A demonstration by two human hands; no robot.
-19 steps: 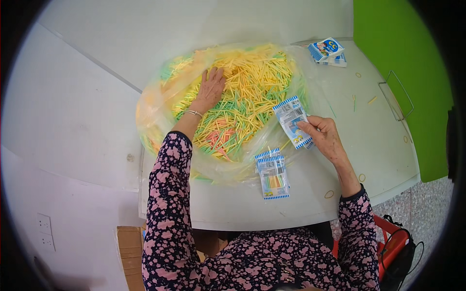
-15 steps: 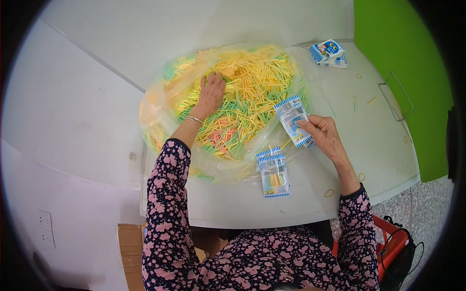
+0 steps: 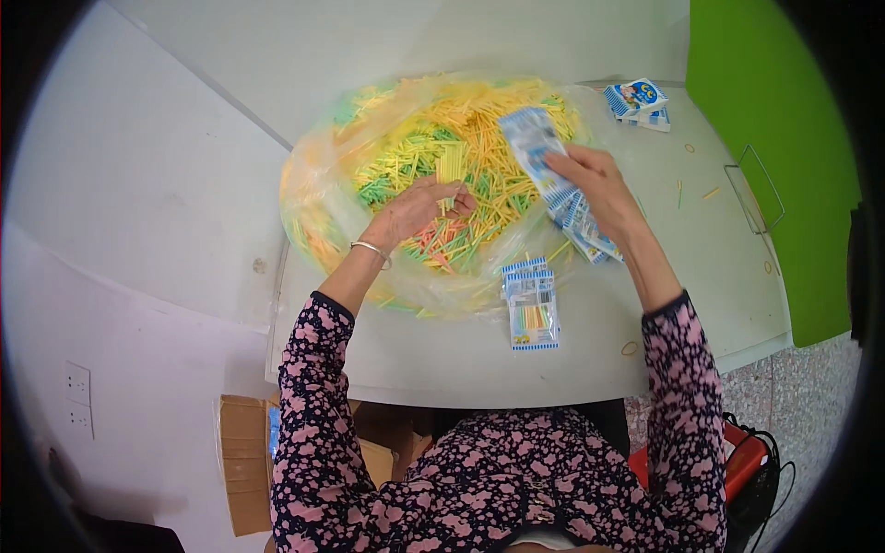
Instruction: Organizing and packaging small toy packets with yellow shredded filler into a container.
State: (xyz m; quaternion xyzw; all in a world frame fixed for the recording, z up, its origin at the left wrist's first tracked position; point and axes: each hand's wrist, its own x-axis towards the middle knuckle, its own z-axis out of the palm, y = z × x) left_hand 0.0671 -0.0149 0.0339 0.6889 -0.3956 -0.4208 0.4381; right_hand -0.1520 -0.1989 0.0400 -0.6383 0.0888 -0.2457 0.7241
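Observation:
A large clear plastic bag (image 3: 318,198) lies open on the table, full of loose thin coloured sticks (image 3: 502,175) in yellow, green, orange and pink. Over its middle, my left hand (image 3: 415,212) is closed on a small flat bundle of yellow sticks (image 3: 450,164). My right hand (image 3: 599,189) grips a blue-and-white packet (image 3: 533,147), blurred by motion, above the bag's right side. Under that hand several more packets (image 3: 585,226) lie overlapped, partly covered. Near the bag's front edge sit stacked packets (image 3: 533,318); coloured sticks show through the top one's clear window.
More packets (image 3: 638,97) lie at the table's far right. A few loose sticks and rubber bands (image 3: 630,348) are scattered on the white table (image 3: 442,369). A green panel (image 3: 765,138) with a wire handle borders the right side. A cardboard box (image 3: 244,461) stands below at left.
My left hand has lifted out of the sticks and moved right, now with a yellow bundle in it. My right hand has raised the packet up and left, uncovering packets beneath. The view has shifted slightly.

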